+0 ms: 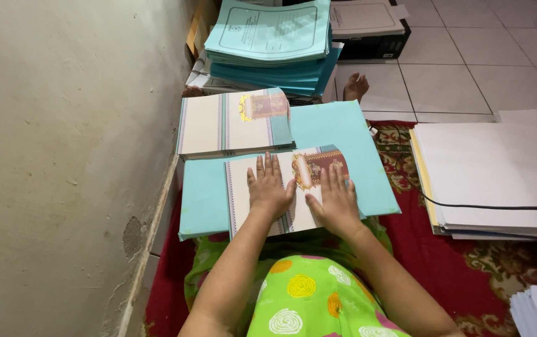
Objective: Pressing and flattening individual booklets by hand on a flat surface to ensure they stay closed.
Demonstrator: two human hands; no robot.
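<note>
- The left hand (268,190) lies flat, palm down, on a cream printed sheet (262,187) with striped edges and a gold-framed maroon emblem; its fingers are straight and slightly spread, pinching nothing.
- The right hand (337,203) rests flat on the same sheet just beside the left, fingers extended and close together, tips touching the emblem.
- The cream printed sheet lies on a light blue folder (343,131) that rests across the person's lap, above the green spotted garment (309,296).
- Judged from the layout, the sheet appears placed and is being pressed or smoothed onto the folder; whether it is fixed or folded I cannot tell.
- A stack of matching cream sheets (231,122) sits at the far left of the folder, touching it; whether these are finished or waiting is unclear.
- Beyond, a tall pile of light blue folders (275,40) stands on the tiled floor (468,56).
- To the right, a stack of white paper (493,175) lies on the red carpet (456,262), a black cable (487,206) across it.
</note>
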